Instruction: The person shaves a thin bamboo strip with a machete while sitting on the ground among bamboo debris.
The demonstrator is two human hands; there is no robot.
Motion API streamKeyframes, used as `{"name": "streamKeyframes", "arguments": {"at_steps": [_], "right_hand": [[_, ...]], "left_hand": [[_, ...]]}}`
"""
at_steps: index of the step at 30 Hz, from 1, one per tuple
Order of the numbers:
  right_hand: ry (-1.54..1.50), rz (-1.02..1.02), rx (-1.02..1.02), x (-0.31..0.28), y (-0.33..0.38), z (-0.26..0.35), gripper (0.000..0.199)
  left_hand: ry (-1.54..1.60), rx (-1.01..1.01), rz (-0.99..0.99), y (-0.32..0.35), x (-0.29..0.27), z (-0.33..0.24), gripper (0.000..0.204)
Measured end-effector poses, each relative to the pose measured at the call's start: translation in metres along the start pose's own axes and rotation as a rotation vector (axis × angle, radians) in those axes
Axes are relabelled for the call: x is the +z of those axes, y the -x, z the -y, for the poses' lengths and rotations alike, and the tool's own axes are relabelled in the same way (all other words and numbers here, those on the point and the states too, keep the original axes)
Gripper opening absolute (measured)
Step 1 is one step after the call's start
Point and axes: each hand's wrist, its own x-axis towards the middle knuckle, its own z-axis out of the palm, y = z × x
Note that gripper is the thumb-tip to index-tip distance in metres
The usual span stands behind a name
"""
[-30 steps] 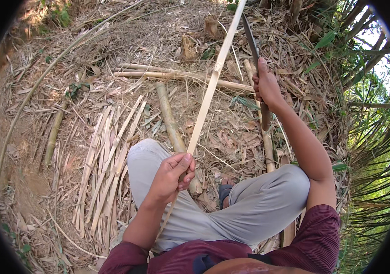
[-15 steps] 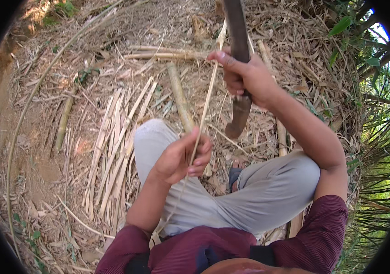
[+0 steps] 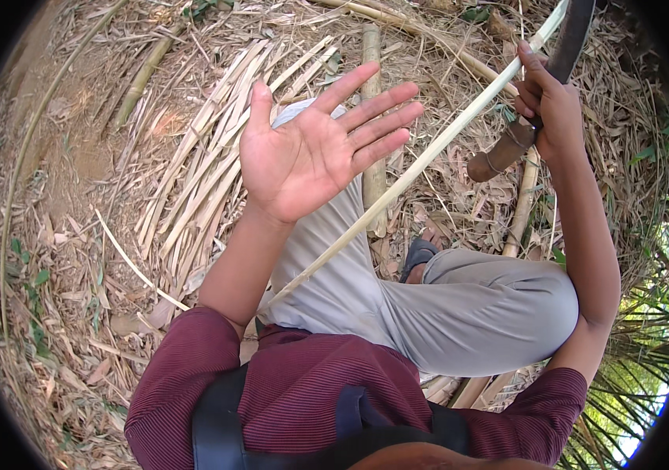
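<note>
My left hand (image 3: 307, 157) is open, palm up and fingers spread, above my left knee. Nothing is in it. At the upper right, my right hand (image 3: 555, 113) is wrapped round a machete (image 3: 499, 153), whose brown handle end sticks out below the fist. Its dark blade runs up out of the picture. The thumb of that hand also rests on a long pale bamboo strip (image 3: 420, 163). This strip slants from the top right down across my left thigh to my waist, passing to the right of my left hand without touching it.
Left of my knee lies a pile of split bamboo strips (image 3: 197, 168). A bamboo pole piece (image 3: 371, 55) lies beyond the knee, another (image 3: 146, 74) at the far left. Dry leaves and shavings cover the ground. Green plants (image 3: 656, 313) stand at the right edge.
My left hand has let go of the strip and opened out, palm up. My right hand has moved right with the machete and strip. The view has shifted, showing more of my torso.
</note>
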Motion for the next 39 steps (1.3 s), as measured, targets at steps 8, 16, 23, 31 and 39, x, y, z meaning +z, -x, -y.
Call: {"name": "streamKeyframes", "arguments": {"at_steps": [8,16,23,31,39], "right_hand": [[0.076,-0.068,-0.022,-0.004,-0.003,-0.006,0.026],[0.166,-0.147,-0.13,-0.001,-0.006,-0.009,0.033],[0.62,0.194,-0.375,0.019,0.022,-0.014,0.052],[1.063,0.431,-0.648,0.037,0.05,0.0,0.057],[0.672,0.227,-0.364,0.017,0.024,-0.006,0.061]], "left_hand": [[-1.181,-0.229,-0.305,0.02,0.002,0.017,0.071],[-0.779,-0.485,-0.359,0.039,0.006,0.037,0.028],[-0.594,-0.328,-0.387,0.003,0.01,0.023,0.03],[-0.581,-0.311,-0.307,-0.011,0.021,0.008,0.029],[-0.604,-0.352,-0.356,0.021,0.015,0.003,0.03]]}}
